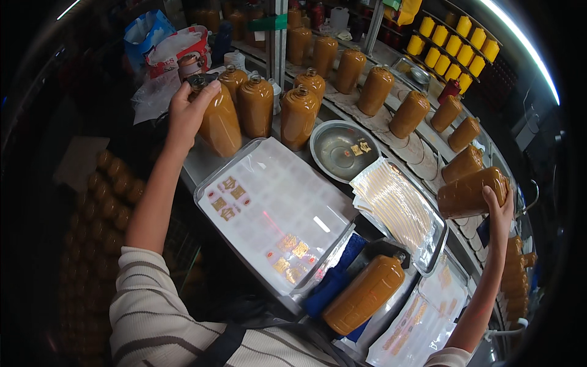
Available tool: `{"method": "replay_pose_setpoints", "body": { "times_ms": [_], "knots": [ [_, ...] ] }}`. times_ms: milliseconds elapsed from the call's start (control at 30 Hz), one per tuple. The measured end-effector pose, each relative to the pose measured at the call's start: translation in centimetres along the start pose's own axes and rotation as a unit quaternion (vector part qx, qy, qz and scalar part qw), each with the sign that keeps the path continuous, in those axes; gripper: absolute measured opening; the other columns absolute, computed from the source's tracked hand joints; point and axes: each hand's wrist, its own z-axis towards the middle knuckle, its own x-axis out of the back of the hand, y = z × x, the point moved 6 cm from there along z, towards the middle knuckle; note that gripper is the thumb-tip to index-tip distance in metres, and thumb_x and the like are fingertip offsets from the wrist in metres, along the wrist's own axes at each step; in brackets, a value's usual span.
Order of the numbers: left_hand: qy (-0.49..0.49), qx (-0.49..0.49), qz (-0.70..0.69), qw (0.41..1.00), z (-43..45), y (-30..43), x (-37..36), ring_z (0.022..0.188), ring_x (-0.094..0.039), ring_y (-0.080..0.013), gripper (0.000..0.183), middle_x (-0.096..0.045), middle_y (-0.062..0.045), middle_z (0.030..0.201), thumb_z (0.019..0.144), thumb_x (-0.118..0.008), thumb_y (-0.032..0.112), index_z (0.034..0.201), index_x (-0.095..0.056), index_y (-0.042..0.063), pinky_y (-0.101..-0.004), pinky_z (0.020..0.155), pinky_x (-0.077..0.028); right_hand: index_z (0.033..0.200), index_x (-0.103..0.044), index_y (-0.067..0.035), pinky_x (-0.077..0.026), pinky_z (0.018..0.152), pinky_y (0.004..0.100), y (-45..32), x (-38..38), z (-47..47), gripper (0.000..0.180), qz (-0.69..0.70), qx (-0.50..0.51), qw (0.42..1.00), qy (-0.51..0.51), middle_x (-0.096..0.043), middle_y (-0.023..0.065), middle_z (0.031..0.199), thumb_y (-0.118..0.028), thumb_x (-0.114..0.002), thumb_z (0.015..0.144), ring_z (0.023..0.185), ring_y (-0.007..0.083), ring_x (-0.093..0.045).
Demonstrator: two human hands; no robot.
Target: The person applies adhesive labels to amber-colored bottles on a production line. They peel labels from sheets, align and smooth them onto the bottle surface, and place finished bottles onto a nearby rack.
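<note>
My left hand point(192, 108) grips the neck and shoulder of an amber-brown glazed bottle point(220, 124), tilted beside several upright bottles at the back left. At the right, my right hand point(500, 206) is closed round the end of another brown bottle point(467, 195), tilted above the conveyor. A third bottle point(364, 293) lies on its side on a blue cloth point(325, 289) in front of me. Between my hands sits a clear tray point(275, 206) with a white sheet bearing gold and red decals. Behind it, a metal bowl point(328, 158) holds a few gold decals.
A metal tray point(440, 243) holds a stack of gold-striped sheets point(394, 202). More decal sheets point(412, 321) lie at the lower right. Bottles stand along the conveyor of round plates point(408, 147). Plastic bags point(179, 50) stand back left; yellow containers point(454, 46) fill a rack behind.
</note>
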Motion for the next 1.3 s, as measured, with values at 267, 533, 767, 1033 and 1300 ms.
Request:
{"method": "replay_pose_setpoints", "body": {
  "times_ms": [267,533,767,1033,1300],
  "knots": [
    [0.165,-0.039,0.232,0.958,7.0,-12.9,8.9,0.087,-0.07,-0.0293,0.05,-0.073,-0.014,0.089,0.083,-0.077,0.05,0.095,-0.069,0.002,-0.0389,0.08,-0.052,0.134,-0.051,0.003,-0.049,0.1,0.0372,-17.0,-11.5,-9.3,0.077,0.171,0.085,0.966,-0.176,-0.066,0.016,0.119,-0.037,-0.084,0.076,0.11,0.0243,-0.065],
    [0.031,-0.023,0.105,0.994,-0.8,-3.7,2.9,0.116,-0.059,-0.0362,0.069,-0.06,-0.027,0.122,0.078,-0.086,0.039,0.118,-0.055,-0.008,-0.0454,0.096,-0.05,0.135,-0.049,0.001,-0.055,0.085,0.043,-25.1,-20.6,-12.9,0.083,0.102,0.238,0.931,-0.256,-0.069,0.0246,0.107,-0.041,-0.082,0.071,0.097,0.0379,-0.07],
    [-0.223,-0.113,0.024,0.968,-15.5,2.4,-6.8,0.129,-0.05,-0.0258,0.106,-0.048,-0.015,0.138,0.064,-0.092,0.019,0.147,-0.028,0.004,-0.0399,0.109,-0.041,0.138,-0.043,0.0,-0.054,0.087,0.0474,-28.2,-25.1,-15.2,0.091,0.08,0.282,0.906,-0.305,-0.063,0.0314,0.114,-0.044,-0.081,0.068,0.101,0.0455,-0.066],
    [0.155,-0.024,0.196,0.968,-7.4,-7.2,4.3,0.113,-0.063,-0.0285,0.087,-0.06,-0.02,0.126,0.069,-0.093,0.031,0.131,-0.043,-0.004,-0.0389,0.099,-0.05,0.145,-0.042,-0.004,-0.051,0.096,0.0468,-12.3,-21.5,1.4,0.081,-0.14,0.139,0.979,-0.046,-0.061,0.0238,0.128,-0.042,-0.077,0.082,0.119,0.0381,-0.061],
    [0.207,-0.074,0.211,0.952,-5.8,-13.5,7.9,0.124,-0.056,-0.0305,0.092,-0.053,-0.02,0.138,0.069,-0.094,0.023,0.14,-0.042,-0.004,-0.0425,0.107,-0.045,0.143,-0.044,0.003,-0.049,0.1,0.044,3.9,-16.3,15.0,0.105,-0.181,-0.09,0.979,0.031,-0.063,0.0283,0.128,-0.066,-0.076,0.071,0.121,0.038,-0.061]
  ]
}}
